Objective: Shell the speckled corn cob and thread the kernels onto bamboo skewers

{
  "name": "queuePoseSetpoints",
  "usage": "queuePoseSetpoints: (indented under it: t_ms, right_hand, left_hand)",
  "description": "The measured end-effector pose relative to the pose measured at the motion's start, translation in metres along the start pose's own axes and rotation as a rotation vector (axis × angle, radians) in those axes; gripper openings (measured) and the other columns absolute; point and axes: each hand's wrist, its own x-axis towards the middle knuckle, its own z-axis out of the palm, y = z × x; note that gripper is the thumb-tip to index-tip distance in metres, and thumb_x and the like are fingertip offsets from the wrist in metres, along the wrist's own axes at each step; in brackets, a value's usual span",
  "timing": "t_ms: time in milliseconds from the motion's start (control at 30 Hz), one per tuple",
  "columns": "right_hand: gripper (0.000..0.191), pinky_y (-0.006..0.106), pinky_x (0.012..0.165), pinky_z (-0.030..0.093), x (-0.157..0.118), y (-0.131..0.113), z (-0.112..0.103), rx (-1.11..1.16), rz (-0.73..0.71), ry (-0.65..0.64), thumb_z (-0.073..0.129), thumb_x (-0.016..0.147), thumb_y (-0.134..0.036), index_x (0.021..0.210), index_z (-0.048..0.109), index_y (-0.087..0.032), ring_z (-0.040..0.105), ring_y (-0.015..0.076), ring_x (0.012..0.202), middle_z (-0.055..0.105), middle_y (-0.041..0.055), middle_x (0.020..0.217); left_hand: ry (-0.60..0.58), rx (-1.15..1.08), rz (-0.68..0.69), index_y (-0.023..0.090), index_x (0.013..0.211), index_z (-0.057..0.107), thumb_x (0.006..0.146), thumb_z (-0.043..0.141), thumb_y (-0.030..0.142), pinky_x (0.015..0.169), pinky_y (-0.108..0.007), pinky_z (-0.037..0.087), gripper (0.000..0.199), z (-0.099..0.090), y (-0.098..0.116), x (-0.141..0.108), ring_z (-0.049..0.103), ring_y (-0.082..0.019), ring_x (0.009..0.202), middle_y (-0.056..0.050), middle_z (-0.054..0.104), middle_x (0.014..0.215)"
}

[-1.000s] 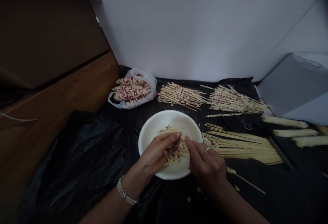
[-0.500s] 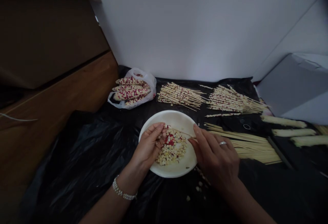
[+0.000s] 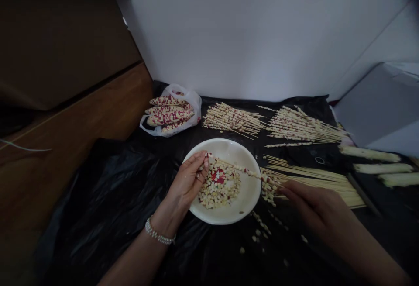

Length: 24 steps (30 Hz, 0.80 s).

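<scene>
The white bowl point(image 3: 249, 196) stands on a black plastic sheet point(image 3: 108, 198), with loose kernels point(image 3: 214, 198) spread over its bottom around a red patch. A thin skewer point(image 3: 229, 163) slants across the top of the bowl, its tip at the left and its other end past the right rim; kernels are threaded along part of it, with one or two at the tip.

The left hand point(image 3: 188, 179), at the left rim of the bowl, has its fingers curled around a few kernels and its fingertips together at the skewer's tip. Whether they press on the stick itself cannot be told. A beaded bracelet point(image 3: 159, 236) circles that wrist. The right hand point(image 3: 322, 209), to the right of the bowl, has its grip closed on the skewer's other end, next to a heap of filled sticks point(image 3: 269, 186) just beside the bowl.

Behind the bowl to the left, a plastic bag point(image 3: 195, 101) holds speckled cobs point(image 3: 166, 118). Straight behind and to the right of the bowl lie two bundles point(image 3: 225, 118) of threaded sticks. Right of the bowl are plain sticks point(image 3: 340, 185) and, farther out, pale stripped cobs point(image 3: 382, 168).
</scene>
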Motion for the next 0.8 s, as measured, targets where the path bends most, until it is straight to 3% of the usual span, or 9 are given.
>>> queuePoseSetpoints:
  t_ms: [100, 267, 367, 467, 567, 733, 800]
  right_hand:
    - [0.031, 0.024, 0.056, 0.038, 0.0, -0.003, 0.007, -0.027, -0.009, 0.062, 0.037, 0.092, -0.041, 0.076, 0.057, -0.023, 0.057, 0.0124, 0.058, 0.063, -0.0012, 0.066]
    - [0.033, 0.024, 0.056, 0.036, 0.009, -0.016, 0.02, 0.013, -0.06, -0.032, 0.035, 0.093, -0.037, 0.07, 0.055, -0.022, 0.054, 0.0119, 0.055, 0.059, -0.0009, 0.06]
    - [0.035, 0.024, 0.056, 0.035, 0.017, -0.022, 0.027, 0.019, -0.052, -0.005, 0.035, 0.093, -0.036, 0.067, 0.053, -0.021, 0.054, 0.0123, 0.056, 0.058, -0.0008, 0.058]
    - [0.035, 0.025, 0.057, 0.037, 0.022, -0.018, 0.027, 0.001, -0.053, 0.018, 0.036, 0.093, -0.038, 0.07, 0.057, -0.022, 0.055, 0.0134, 0.057, 0.062, -0.0002, 0.062]
    - [0.035, 0.025, 0.058, 0.038, 0.022, -0.004, 0.02, -0.098, -0.049, 0.016, 0.037, 0.093, -0.04, 0.075, 0.063, -0.024, 0.058, 0.0142, 0.061, 0.064, -0.0008, 0.066]
    - [0.03, 0.03, 0.064, 0.042, 0.018, 0.005, 0.009, -0.397, -0.084, 0.232, 0.044, 0.09, -0.043, 0.102, 0.065, -0.025, 0.061, 0.0185, 0.073, 0.069, 0.0029, 0.085]
    - [0.043, 0.037, 0.075, 0.042, 0.021, -0.009, 0.01, -0.511, -0.16, 0.328, 0.051, 0.085, -0.048, 0.116, 0.058, -0.02, 0.059, 0.0246, 0.088, 0.067, 0.0083, 0.099]
  left_hand:
    - [0.018, 0.011, 0.006, 0.009, 0.079, 0.068, 0.077, 0.059, 0.001, 0.061, -0.01, 0.054, 0.013, 0.001, 0.0, -0.001, 0.063, -0.006, 0.064, -0.004, 0.066, 0.074]
    - [-0.082, 0.102, -0.085, 0.008, 0.077, 0.068, 0.075, 0.062, 0.001, 0.06, -0.011, 0.054, 0.009, 0.002, -0.011, -0.006, 0.061, -0.005, 0.059, -0.004, 0.065, 0.071]
    - [-0.12, 0.102, -0.097, 0.008, 0.079, 0.069, 0.074, 0.065, 0.003, 0.063, -0.011, 0.054, 0.008, 0.0, -0.014, -0.006, 0.061, -0.005, 0.06, -0.004, 0.066, 0.072]
    - [-0.146, 0.089, -0.135, 0.009, 0.08, 0.069, 0.074, 0.066, 0.005, 0.065, -0.012, 0.055, 0.008, -0.002, -0.007, -0.003, 0.063, -0.006, 0.066, -0.005, 0.067, 0.077]
    - [-0.081, 0.059, -0.103, 0.01, 0.08, 0.069, 0.077, 0.063, 0.004, 0.066, -0.012, 0.055, 0.009, -0.003, 0.002, -0.001, 0.064, -0.006, 0.068, -0.005, 0.068, 0.079]
    - [-0.101, 0.036, -0.07, 0.008, 0.084, 0.07, 0.079, 0.06, 0.004, 0.073, -0.015, 0.056, 0.011, -0.002, 0.001, -0.005, 0.066, -0.009, 0.076, -0.007, 0.069, 0.085]
    - [-0.137, 0.037, -0.125, 0.008, 0.083, 0.07, 0.079, 0.061, 0.006, 0.076, -0.017, 0.056, 0.01, -0.001, -0.006, -0.009, 0.066, -0.01, 0.078, -0.008, 0.07, 0.086]
